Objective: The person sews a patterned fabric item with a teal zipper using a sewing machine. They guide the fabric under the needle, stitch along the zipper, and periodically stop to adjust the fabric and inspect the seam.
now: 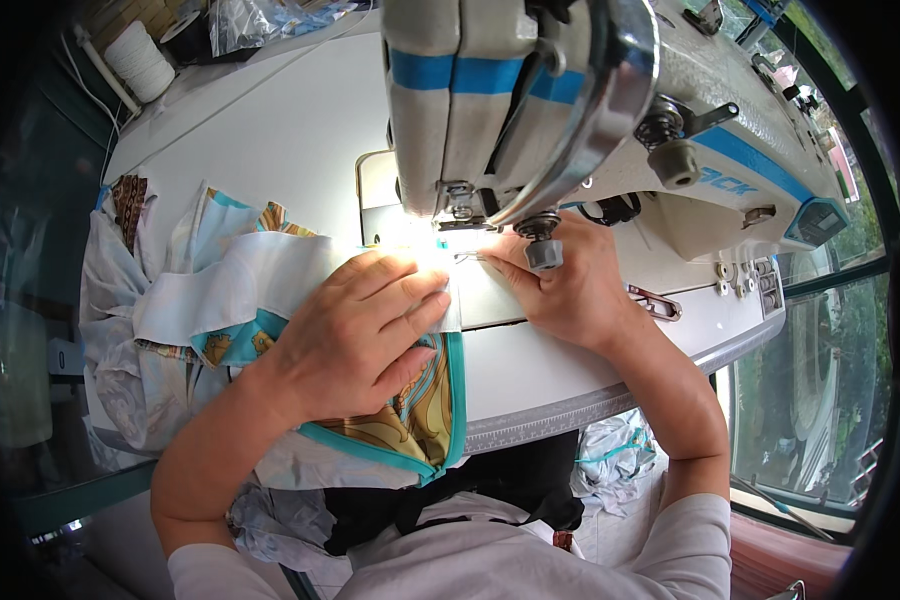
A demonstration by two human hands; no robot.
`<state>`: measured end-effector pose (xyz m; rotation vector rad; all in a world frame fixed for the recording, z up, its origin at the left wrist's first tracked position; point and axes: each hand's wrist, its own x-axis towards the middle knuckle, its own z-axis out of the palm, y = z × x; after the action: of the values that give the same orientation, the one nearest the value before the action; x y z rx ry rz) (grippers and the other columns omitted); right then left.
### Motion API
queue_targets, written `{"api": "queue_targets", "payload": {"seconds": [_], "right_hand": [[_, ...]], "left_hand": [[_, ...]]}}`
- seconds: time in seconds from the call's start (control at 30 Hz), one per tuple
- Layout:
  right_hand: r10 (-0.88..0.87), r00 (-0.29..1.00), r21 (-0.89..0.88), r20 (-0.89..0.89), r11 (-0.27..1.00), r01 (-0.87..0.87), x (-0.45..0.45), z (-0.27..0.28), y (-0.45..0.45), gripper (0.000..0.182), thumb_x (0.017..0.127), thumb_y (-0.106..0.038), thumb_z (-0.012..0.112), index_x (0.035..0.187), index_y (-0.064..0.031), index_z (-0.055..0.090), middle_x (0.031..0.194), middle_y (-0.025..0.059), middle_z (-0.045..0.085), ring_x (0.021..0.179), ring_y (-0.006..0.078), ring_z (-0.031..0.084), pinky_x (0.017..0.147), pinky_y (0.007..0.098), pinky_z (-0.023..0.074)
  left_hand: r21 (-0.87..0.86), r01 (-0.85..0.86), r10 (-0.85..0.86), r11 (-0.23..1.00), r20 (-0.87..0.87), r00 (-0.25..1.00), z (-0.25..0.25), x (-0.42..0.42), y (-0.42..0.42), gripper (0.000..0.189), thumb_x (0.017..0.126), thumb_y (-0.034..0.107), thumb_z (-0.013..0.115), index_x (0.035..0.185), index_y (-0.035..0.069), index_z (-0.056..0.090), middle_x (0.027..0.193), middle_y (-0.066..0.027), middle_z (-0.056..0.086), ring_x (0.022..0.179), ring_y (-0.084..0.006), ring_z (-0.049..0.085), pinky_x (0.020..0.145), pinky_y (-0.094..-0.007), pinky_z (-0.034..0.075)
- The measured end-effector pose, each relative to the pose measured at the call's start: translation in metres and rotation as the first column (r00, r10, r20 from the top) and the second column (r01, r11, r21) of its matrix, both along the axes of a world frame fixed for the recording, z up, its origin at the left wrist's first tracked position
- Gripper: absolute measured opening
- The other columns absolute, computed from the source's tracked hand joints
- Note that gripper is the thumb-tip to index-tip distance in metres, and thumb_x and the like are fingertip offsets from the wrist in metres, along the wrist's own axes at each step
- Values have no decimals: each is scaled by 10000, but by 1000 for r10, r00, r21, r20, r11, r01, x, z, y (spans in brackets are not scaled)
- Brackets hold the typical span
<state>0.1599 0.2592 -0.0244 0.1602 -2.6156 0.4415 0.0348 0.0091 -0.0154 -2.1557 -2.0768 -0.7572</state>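
Note:
My left hand (364, 337) lies flat, palm down, on a printed garment piece (435, 390) with gold and turquoise pattern and teal binding along its edge. A pale fabric band (232, 270) runs under its fingers towards the needle area of a white and blue industrial sewing machine (487, 112). Just right of the needle area, my right hand (577, 281) has thumb and forefinger close together beside a thin line, perhaps wire or thread. A tension knob partly covers those fingers, and glare washes out the presser foot, so their grip is unclear.
A cone of white thread (139, 61) and a plastic bag (247, 30) are at the back left. Small bobbins (724, 277) sit at the table's right. A metal tool (654, 304) lies by my right wrist. Along the front edge runs a measuring tape (547, 420); bundled fabric (615, 450) lies below.

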Motion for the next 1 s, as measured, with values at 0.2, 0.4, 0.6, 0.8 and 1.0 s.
{"api": "queue_targets", "payload": {"seconds": [0.2,0.4,0.6,0.8,1.0], "right_hand": [[32,999,-11,-31,999,-32,0,-2,-2,219,839,-107,839,1054,-142,810,954,88,769,834,323,724,693,412,574],[27,999,21,-38,999,-26,1,-4,-3,236,836,-109,829,1068,-151,814,970,86,770,846,320,729,696,409,584],[39,992,20,-124,999,-36,-3,-5,-6,88,765,-59,761,751,-58,674,850,41,636,802,254,669,610,421,505],[34,993,47,-113,998,-29,-2,-3,-7,112,758,-58,752,719,-54,646,839,44,614,808,249,660,614,416,497],[32,995,51,-96,998,-27,-1,-3,-6,93,777,-69,777,829,-84,701,877,57,655,811,271,672,625,417,514]], "left_hand": [[16,8,-8,1000,5,1000,0,0,1,540,769,152,815,1267,-25,705,1370,-161,669,1290,-376,614,1137,-516,470],[16,15,-15,1000,-2,1000,1,-1,1,561,765,149,819,1281,-32,692,1364,-168,667,1287,-383,615,1136,-529,471],[-29,-43,43,999,-16,999,3,2,1,622,795,189,803,1366,-12,661,1416,-164,641,1333,-370,582,1173,-517,436],[-75,-77,74,994,-39,996,3,4,0,648,807,208,798,1404,-2,654,1450,-151,622,1374,-358,546,1197,-516,407],[-79,-85,83,993,-29,996,4,4,-1,647,797,205,804,1397,11,661,1459,-155,615,1374,-365,546,1202,-540,393]]}}
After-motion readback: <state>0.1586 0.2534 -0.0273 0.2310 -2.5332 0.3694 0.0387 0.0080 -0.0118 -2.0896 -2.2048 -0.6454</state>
